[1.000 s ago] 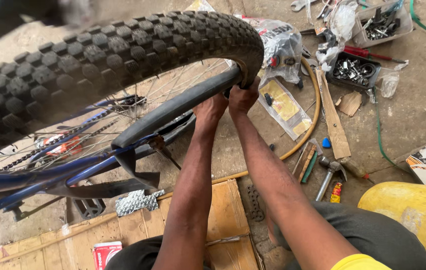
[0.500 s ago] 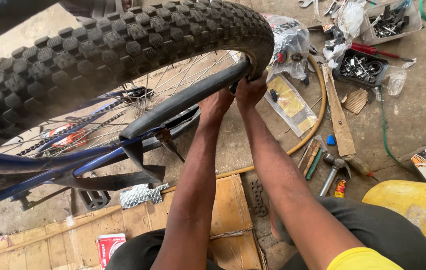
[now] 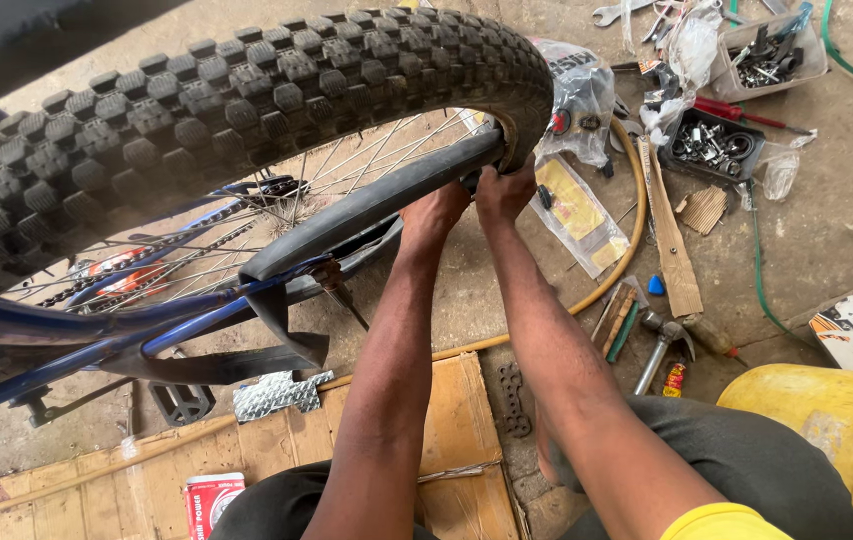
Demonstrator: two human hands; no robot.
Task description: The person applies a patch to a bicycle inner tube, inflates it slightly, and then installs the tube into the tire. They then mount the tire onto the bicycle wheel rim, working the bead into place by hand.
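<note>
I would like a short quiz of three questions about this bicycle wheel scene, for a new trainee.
1. True or false: both hands, left hand and right hand, are at the edge of the knobby tyre.
2. What black rubber part hangs out of the tyre? A) inner tube B) chain C) hose
3. Which tool lies on the floor right of the right forearm, near the wooden strip?

Key: 1 true; 2 A, the inner tube; 3 the hammer.
</note>
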